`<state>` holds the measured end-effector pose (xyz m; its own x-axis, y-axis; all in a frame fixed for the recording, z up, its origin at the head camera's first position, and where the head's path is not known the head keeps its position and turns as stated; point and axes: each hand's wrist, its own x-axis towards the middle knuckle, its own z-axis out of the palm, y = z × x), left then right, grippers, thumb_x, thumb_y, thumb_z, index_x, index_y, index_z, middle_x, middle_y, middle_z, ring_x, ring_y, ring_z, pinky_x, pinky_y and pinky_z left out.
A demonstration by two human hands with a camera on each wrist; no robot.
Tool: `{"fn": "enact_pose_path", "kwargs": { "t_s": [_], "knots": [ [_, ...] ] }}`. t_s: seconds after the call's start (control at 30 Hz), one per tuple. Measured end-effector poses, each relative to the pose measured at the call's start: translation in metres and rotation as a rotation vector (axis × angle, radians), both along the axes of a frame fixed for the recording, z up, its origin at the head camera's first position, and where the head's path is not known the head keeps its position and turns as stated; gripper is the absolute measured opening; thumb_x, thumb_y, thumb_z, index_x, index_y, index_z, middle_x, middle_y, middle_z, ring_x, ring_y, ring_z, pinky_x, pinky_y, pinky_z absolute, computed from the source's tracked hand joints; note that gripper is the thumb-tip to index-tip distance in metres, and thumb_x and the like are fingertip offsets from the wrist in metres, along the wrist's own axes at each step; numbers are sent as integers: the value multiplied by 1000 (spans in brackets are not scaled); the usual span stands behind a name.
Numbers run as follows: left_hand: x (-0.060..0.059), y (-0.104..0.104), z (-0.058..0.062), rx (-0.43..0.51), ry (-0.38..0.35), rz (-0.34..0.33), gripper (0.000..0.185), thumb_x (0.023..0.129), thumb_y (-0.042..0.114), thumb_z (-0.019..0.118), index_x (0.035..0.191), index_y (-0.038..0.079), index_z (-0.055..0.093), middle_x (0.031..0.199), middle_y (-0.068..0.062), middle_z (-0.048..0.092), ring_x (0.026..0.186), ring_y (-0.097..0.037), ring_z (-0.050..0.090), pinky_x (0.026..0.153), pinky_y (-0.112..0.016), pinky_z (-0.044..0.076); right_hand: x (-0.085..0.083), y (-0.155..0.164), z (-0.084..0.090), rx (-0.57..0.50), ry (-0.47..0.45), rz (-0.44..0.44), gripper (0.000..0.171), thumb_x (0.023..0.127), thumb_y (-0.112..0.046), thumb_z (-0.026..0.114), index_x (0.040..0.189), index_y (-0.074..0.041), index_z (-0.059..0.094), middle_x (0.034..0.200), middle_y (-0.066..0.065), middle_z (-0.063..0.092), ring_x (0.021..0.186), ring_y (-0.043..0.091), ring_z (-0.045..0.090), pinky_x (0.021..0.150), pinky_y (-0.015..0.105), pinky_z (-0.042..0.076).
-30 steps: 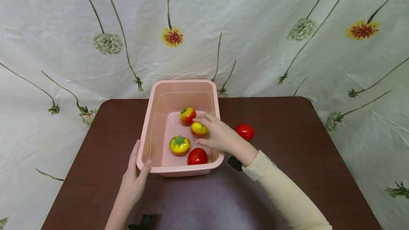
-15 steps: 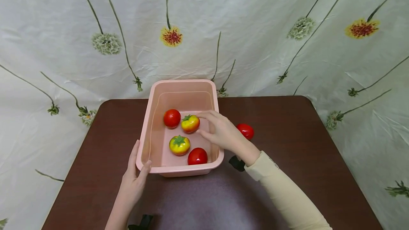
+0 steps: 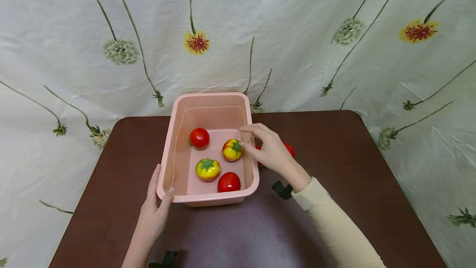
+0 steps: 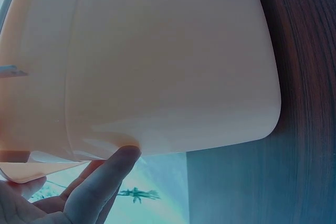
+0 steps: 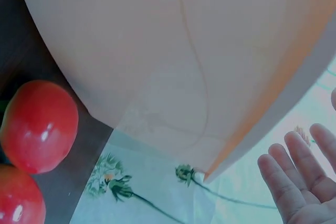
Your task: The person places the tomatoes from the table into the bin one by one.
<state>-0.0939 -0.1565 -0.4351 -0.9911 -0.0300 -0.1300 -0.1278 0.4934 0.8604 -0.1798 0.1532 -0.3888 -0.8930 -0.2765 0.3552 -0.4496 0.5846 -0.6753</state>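
A pink plastic bin (image 3: 177,135) stands on the table with several toy tomatoes inside. My left hand (image 3: 156,206) holds its near left corner, thumb at the front rim and fingers along the left wall. Above the right rim, my right hand (image 3: 269,148) has relaxed, parted fingers and holds nothing. Nearest to it inside lies a yellow-red tomato (image 3: 232,150). A red tomato (image 3: 199,138) sits at the left wall, a yellow tomato (image 3: 208,169) nearer the front, and another red tomato (image 3: 229,182) by the front wall. The left wrist view shows a finger against the bin's outer wall.
Right of the bin, two red tomatoes lie on the table, an upper one (image 5: 41,127) and a lower one (image 5: 21,198) in the right wrist view. My right hand partly covers them in the head view. A flower-printed cloth (image 3: 297,32) hangs behind the dark table (image 3: 334,156).
My right hand has drawn back to the right, from over the bin's inside to its right rim. Two tomatoes inside have rolled apart. My left hand stays at the corner.
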Motion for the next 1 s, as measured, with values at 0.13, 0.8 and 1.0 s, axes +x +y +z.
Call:
{"fn": "enact_pose_path", "kwargs": {
  "t_s": [0.13, 0.8, 1.0],
  "knots": [
    [-1, 0, 0, 2, -17, 3, 77, 100, 34, 52, 157, 42, 1, 165, -15, 13, 144, -46, 26, 110, -72, 23, -2, 9, -1, -53, 2, -25, 38, 88, -14, 73, 124, -4, 65, 124, 11, 63, 116, 28, 62, 100, 42, 52],
    [-2, 0, 1, -6, -20, -10, 77, 100, 35, 52, 157, 43, 0, 165, -14, 12, 145, -46, 25, 109, -73, 22, -11, 61, -27, -90, -248, -267, 40, 95, -21, 66, 132, -7, 60, 134, 13, 58, 124, 32, 57, 104, 45, 48],
    [-1, -1, 1, -11, -35, -7, 77, 101, 35, 51, 157, 43, -1, 165, -14, 12, 145, -45, 25, 110, -72, 21, -15, 68, -38, 16, -290, -291, 46, 94, -25, 65, 135, -6, 58, 138, 16, 56, 130, 36, 51, 106, 53, 44]
  ]
}}
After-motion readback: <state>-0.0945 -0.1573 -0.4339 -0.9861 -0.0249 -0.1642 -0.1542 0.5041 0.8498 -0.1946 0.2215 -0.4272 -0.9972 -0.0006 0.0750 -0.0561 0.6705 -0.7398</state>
